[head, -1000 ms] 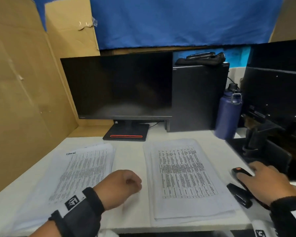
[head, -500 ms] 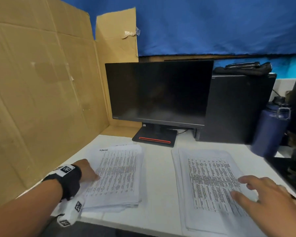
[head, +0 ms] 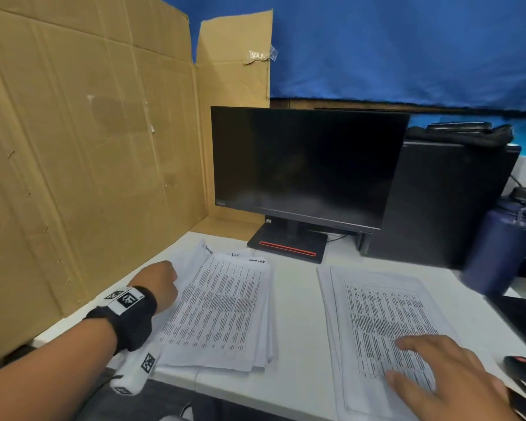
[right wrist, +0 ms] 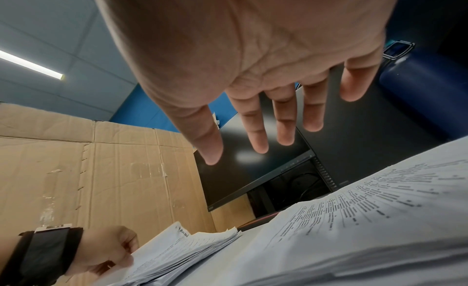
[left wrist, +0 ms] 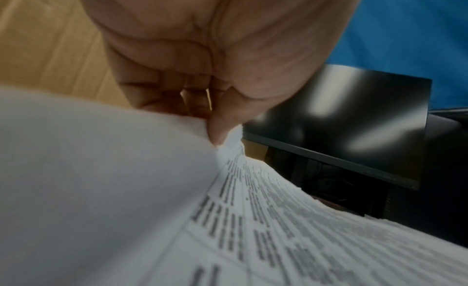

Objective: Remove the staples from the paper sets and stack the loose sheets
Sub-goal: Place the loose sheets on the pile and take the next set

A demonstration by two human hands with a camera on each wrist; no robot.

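Observation:
Two piles of printed paper lie on the white table. At the left edge of the left pile, my left hand curls in. In the left wrist view the thumb and fingers of that hand pinch the lifted edge of the top sheets. My right hand is spread flat, fingers straight, over the near part of the right pile. The right wrist view shows the right hand holding nothing above the right pile. A black tool with a red spot lies right of that hand.
A dark monitor on its stand is behind the piles, with a black computer case and a blue bottle to its right. A cardboard wall closes off the left side. Dark equipment crowds the right edge.
My left hand went from the table's middle to the left pile's edge and pinched its top sheets. My right hand left the black tool and came over the right pile. The view swung left.

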